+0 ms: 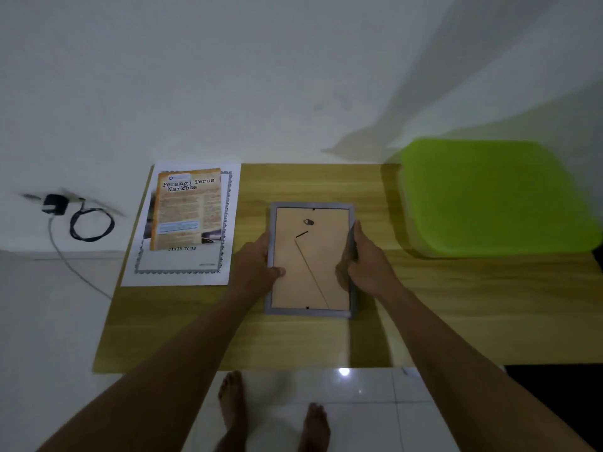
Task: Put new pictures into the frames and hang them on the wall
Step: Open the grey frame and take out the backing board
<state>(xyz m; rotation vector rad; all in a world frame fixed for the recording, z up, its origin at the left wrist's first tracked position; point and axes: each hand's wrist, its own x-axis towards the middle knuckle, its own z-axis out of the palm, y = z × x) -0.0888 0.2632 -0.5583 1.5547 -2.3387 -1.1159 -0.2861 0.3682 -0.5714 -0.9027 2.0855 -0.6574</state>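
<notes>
Here, a grey picture frame (310,275) lies face down on the wooden desk (440,305), about at its middle, with its brown backing board turned up. A small metal hanger (308,222) sits near the far end of the backing, and a thin slanting line runs from the middle toward the near edge.

The left hand (257,262) grips the frame's left edge, thumb pressed on the backing. The right hand (365,262) grips the right edge, fingers curled round the rim.

To the left, at the desk's far left corner, a white bordered sheet (182,269) lies flat with an orange poster (187,210) on top of it. At the far right sits a bright green plastic container (496,197), blurred. Left of the desk, a black charger (54,204) with a looped cable (91,223) is on the white wall (228,76). Bare feet (233,406) stand on the tiled floor (375,402) at the near edge.
</notes>
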